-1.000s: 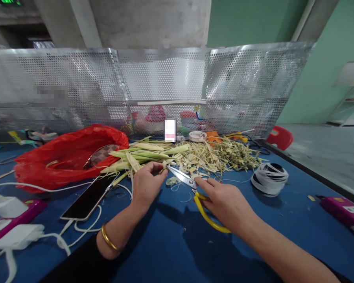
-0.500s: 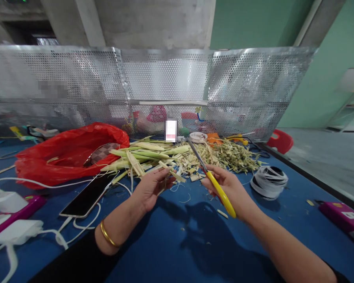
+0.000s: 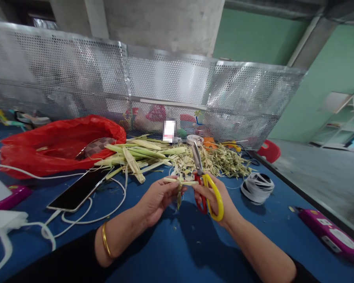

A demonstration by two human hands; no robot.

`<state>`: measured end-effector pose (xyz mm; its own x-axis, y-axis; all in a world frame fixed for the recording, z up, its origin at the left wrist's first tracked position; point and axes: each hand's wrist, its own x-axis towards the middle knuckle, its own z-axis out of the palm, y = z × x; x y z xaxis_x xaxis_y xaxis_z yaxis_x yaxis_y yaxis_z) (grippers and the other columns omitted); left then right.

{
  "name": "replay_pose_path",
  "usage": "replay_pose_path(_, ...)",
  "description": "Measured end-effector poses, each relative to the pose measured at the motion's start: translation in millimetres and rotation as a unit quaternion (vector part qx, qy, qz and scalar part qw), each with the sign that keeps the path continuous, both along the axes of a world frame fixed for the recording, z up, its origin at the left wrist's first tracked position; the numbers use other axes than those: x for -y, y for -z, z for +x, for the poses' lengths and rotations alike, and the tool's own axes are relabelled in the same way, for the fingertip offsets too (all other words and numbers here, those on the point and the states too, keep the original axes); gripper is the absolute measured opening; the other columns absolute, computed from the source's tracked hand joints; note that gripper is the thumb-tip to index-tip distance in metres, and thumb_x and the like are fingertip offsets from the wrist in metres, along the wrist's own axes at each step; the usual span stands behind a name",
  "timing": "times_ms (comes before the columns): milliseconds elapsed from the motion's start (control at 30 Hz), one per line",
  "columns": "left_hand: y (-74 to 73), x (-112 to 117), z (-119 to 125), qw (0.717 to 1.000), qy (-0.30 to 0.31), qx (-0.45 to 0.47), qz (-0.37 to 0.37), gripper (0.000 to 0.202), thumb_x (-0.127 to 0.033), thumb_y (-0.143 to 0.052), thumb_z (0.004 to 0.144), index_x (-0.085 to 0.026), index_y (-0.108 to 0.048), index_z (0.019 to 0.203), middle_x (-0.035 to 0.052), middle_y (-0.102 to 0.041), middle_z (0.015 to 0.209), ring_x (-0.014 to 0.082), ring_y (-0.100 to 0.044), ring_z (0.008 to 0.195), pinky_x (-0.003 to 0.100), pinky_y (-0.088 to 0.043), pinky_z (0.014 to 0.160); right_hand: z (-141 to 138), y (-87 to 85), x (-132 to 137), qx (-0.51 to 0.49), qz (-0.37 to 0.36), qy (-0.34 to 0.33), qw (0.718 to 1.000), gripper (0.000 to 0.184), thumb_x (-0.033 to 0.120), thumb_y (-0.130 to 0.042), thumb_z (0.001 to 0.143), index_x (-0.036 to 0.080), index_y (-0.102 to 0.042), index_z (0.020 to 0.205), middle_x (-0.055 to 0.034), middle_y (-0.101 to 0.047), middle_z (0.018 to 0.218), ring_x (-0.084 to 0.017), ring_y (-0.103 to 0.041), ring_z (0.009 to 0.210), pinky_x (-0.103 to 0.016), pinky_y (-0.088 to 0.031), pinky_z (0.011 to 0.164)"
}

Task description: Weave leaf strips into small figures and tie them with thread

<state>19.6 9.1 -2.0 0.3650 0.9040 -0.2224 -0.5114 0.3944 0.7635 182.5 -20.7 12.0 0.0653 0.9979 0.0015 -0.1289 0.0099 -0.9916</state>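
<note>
My left hand [image 3: 161, 198] is closed with fingertips pinching a small piece of dried husk [image 3: 179, 192]. The piece looks knotted, with a pale strip lying crosswise and an end hanging below. My right hand [image 3: 220, 196] grips scissors [image 3: 197, 161] with one yellow and one red handle loop. Their blades are together and point up and away from me. The right fingertips are close to the strip's right end; whether they pinch it I cannot tell. Beyond both hands lie a heap of green and pale husks [image 3: 144, 151] and cut scraps [image 3: 185, 161].
A red plastic bag [image 3: 61, 137] stands at the left, near a phone [image 3: 79, 190] with a white cable. White chargers [image 3: 7, 226] lie nearer. On the right are a white string roll [image 3: 258, 188] and a purple device [image 3: 330, 232]. A perforated metal screen [image 3: 168, 74] borders the back.
The right hand has moved left toward the left hand, and the scissors have turned so that both loops show. The husk piece is now held up between the hands. The view has tilted slightly.
</note>
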Motion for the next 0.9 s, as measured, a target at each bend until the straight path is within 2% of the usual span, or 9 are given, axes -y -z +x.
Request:
replay_pose_path(100, 0.7, 0.5, 0.8, 1.0, 0.017, -0.007, 0.003, 0.021, -0.006, -0.067, 0.073, -0.012, -0.061, 0.092, 0.009, -0.071, 0.085, 0.0167, -0.069, 0.073, 0.025, -0.055, 0.072, 3.6, -0.1, -1.8, 0.016, 0.005, -0.009, 1.0, 0.055, 0.043, -0.075, 0.062, 0.018, -0.053, 0.106, 0.0078, -0.049, 0.05, -0.009, -0.045, 0.041, -0.02, -0.037, 0.041)
replay_pose_path(267, -4.9, -6.9, -3.3, 0.998, -0.058, 0.017, -0.006, 0.023, -0.002, -0.068, 0.069, -0.012, -0.062, 0.09, 0.0068, -0.071, 0.08, 0.0147, -0.068, 0.07, 0.025, -0.055, 0.075, 16.7, -2.4, -8.0, 0.132, 0.042, -0.027, 0.99, 0.059, 0.049, -0.073, 0.063, 0.017, -0.058, 0.11, 0.0067, -0.046, 0.056, -0.007, -0.039, 0.044, -0.02, -0.034, 0.042)
replay_pose_path(400, -13.2, -17.5, -11.7, 0.994, -0.102, 0.037, -0.002, 0.02, -0.004, -0.066, 0.072, -0.011, -0.064, 0.091, 0.0066, -0.072, 0.078, 0.0141, -0.068, 0.069, 0.023, -0.056, 0.07, 29.5, -3.0, -8.7, 0.256, 0.105, -0.058, 0.959, 0.053, 0.047, -0.067, 0.071, 0.016, -0.057, 0.113, 0.0026, -0.05, 0.069, -0.011, -0.045, 0.059, -0.023, -0.041, 0.056)
replay_pose_path(500, -17.9, -24.9, -18.3, 0.988, -0.145, 0.044, 0.004, 0.02, -0.005, -0.065, 0.073, -0.012, -0.064, 0.092, 0.0059, -0.072, 0.079, 0.0134, -0.068, 0.068, 0.022, -0.056, 0.065, 36.2, -2.8, -8.0, 0.342, 0.105, -0.052, 0.932, 0.057, 0.047, -0.065, 0.073, 0.017, -0.054, 0.12, 0.0002, -0.054, 0.077, -0.015, -0.05, 0.068, -0.026, -0.043, 0.065)
replay_pose_path(600, -20.8, -29.2, -22.3, 0.982, -0.183, 0.04, 0.015, 0.018, -0.007, -0.066, 0.073, -0.013, -0.065, 0.09, 0.0041, -0.072, 0.079, 0.0115, -0.067, 0.066, 0.019, -0.054, 0.058, 37.6, -3.4, -7.4, 0.405, 0.09, -0.053, 0.908, 0.055, 0.047, -0.065, 0.072, 0.018, -0.057, 0.119, -0.0006, -0.056, 0.078, -0.017, -0.052, 0.071, -0.029, -0.044, 0.068)
replay_pose_path(733, -23.4, -28.4, -22.7, 0.981, -0.193, 0.02, 0.027, 0.017, -0.01, -0.068, 0.071, -0.014, -0.065, 0.087, 0.002, -0.07, 0.074, 0.0106, -0.065, 0.064, 0.019, -0.051, 0.057, 32.1, -6.1, -4.1, 0.434, 0.069, -0.086, 0.894, 0.05, 0.039, -0.067, 0.07, 0.02, -0.061, 0.116, 0.0004, -0.058, 0.077, -0.016, -0.051, 0.068, -0.028, -0.043, 0.066)
replay_pose_path(900, -22.8, -25.7, -20.7, 0.987, -0.161, -0.011, 0.029, 0.019, -0.011, -0.073, 0.063, -0.013, -0.066, 0.081, 0.0005, -0.067, 0.066, 0.0105, -0.062, 0.059, 0.019, -0.047, 0.053, 26.8, -9.0, -0.1, 0.416, 0.069, -0.087, 0.903, 0.047, 0.035, -0.067, 0.069, 0.02, -0.065, 0.113, -0.0004, -0.061, 0.079, -0.016, -0.051, 0.068, -0.027, -0.044, 0.065)
